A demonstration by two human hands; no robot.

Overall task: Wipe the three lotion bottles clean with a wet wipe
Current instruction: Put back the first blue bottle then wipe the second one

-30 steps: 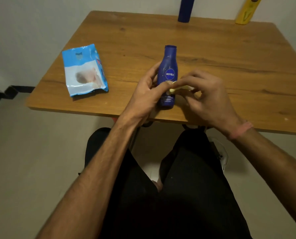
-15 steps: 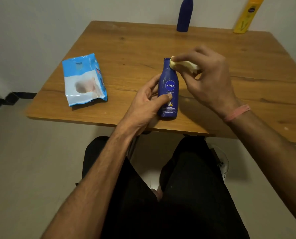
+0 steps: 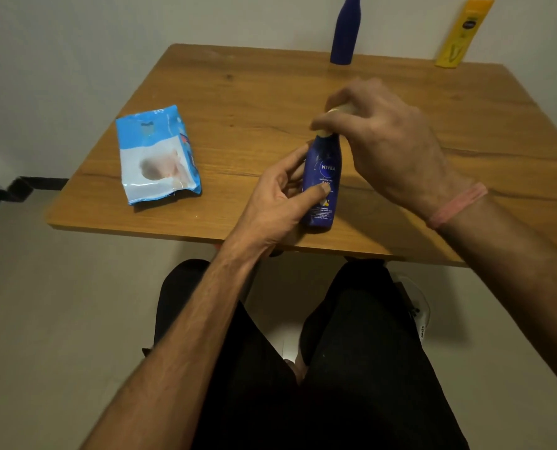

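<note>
A small dark blue lotion bottle (image 3: 324, 177) stands upright near the front edge of the wooden table (image 3: 244, 92). My left hand (image 3: 280, 196) grips its lower body, thumb across the label. My right hand (image 3: 384, 141) covers the bottle's cap and pinches a pale wet wipe (image 3: 338, 109), of which only a small edge shows between the fingers. At the table's back edge, against the wall, stand a tall dark blue bottle (image 3: 345, 30) and a yellow bottle (image 3: 462, 34).
A blue and white pack of wet wipes (image 3: 157, 157) lies flat on the left part of the table. A pale wall borders the table at the back and left. My legs in black shorts sit below the front edge.
My right hand rose with the wipe from the bottle's lower front to its cap and now closes over the top. My left hand kept its grip on the bottle.
</note>
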